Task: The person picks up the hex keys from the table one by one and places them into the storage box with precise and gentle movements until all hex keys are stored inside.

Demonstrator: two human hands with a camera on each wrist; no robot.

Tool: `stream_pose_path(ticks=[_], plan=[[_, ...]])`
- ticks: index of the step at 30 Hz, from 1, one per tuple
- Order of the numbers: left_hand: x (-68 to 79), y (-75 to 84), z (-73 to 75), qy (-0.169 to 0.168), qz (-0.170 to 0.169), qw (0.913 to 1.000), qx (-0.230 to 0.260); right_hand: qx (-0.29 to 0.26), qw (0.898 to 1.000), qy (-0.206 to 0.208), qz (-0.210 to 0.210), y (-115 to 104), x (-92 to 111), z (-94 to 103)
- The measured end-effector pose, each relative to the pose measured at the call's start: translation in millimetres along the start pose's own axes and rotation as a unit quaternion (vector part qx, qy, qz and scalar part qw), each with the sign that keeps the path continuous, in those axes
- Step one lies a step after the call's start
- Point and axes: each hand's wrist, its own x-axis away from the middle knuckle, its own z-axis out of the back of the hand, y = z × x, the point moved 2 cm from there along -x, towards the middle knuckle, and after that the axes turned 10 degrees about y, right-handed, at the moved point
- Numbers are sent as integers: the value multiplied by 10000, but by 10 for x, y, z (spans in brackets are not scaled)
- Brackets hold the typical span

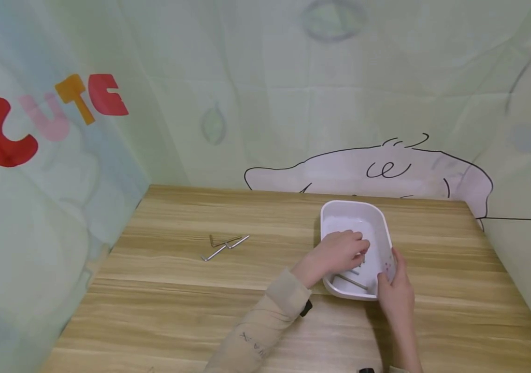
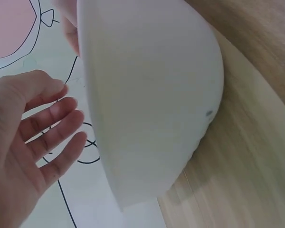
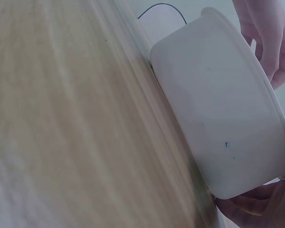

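A white rounded rectangular tray [image 1: 356, 207] stands on the table. My right hand [image 1: 398, 290] grips its right wall near the front corner, thumb over the rim and fingers outside. Reaching over the tray from the left, my left hand [image 1: 340, 251] has its fingers loosely bent above the inside; in the left wrist view no object shows between the fingers of the left hand [image 2: 38, 123]. Metal rods, apparently hex keys [image 1: 351, 282], lie in the front of the tray; a small metal end shows just below the left fingertips. The left hand partly hides the tray's contents.
Three L-shaped hex keys [image 1: 225, 243] lie close together on the wooden table [image 1: 162, 305], left of the tray. Printed fabric walls [image 1: 265, 103] stand behind the table and on both sides.
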Motion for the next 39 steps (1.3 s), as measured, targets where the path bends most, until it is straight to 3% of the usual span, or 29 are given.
stream_pose_path(ticks=[8,12,25,34,39], plan=[[160,-51,31,642,24,9979,-24,-28,9998,-121,-155,-17,-2,4],[256,-85,54,939,122,9953,184,-49,9997,-146,-198,-17,-1,-1],[641,-261,25,1936,822,9747,753,-37,9998,-95,-199,10,-6,-8],[785,-363,-5,2039,1288,9676,749,7,9995,-163,-278,6,-5,10],[884,-464,-20,2230,1498,9594,856,3,9990,-266,-352,-8,-2,13]])
